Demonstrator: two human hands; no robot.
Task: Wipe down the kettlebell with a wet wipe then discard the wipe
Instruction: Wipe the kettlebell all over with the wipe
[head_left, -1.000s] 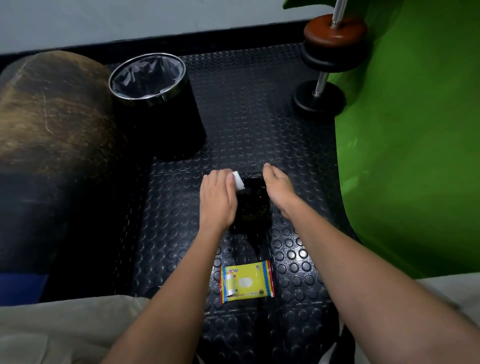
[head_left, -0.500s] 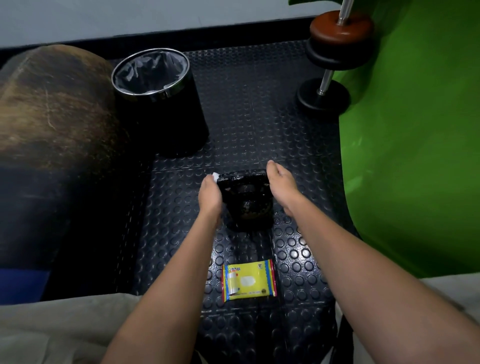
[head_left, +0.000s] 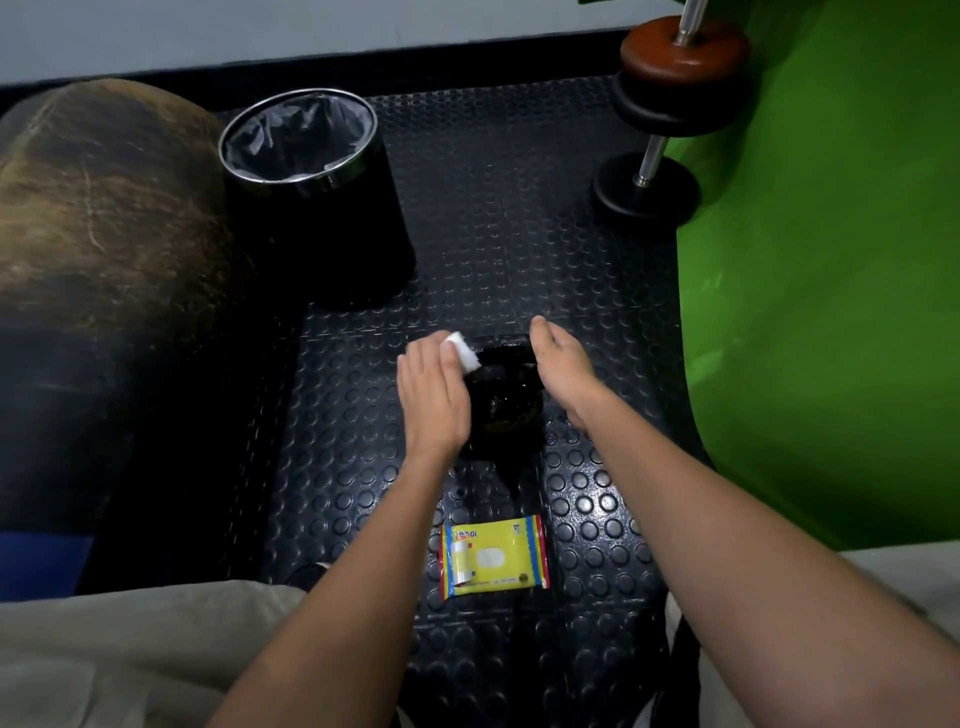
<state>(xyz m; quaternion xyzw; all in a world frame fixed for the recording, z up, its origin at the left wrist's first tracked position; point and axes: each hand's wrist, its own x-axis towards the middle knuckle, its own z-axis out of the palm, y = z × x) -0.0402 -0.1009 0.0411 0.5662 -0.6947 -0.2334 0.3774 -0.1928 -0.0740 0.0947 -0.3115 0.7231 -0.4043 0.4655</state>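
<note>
A small black kettlebell (head_left: 506, 410) stands on the studded rubber floor mat (head_left: 519, 234). My left hand (head_left: 434, 397) lies over its left side and holds a folded white wet wipe (head_left: 462, 353) against the handle end. The wipe sticks out past my fingertips. My right hand (head_left: 563, 371) rests against the kettlebell's right side with fingers fairly straight. Both hands hide parts of the kettlebell.
A black trash bin (head_left: 332, 234) with a grey liner and steel rim stands back left of the kettlebell. A yellow wet wipe pack (head_left: 493, 556) lies on the mat near me. A dumbbell (head_left: 670, 104) leans at the back right by a green backdrop (head_left: 831, 260). A big brown rounded object (head_left: 104, 208) fills the left.
My left hand slid down the kettlebell's left side with the wipe, then came back up over it. My right hand stayed against the right side.
</note>
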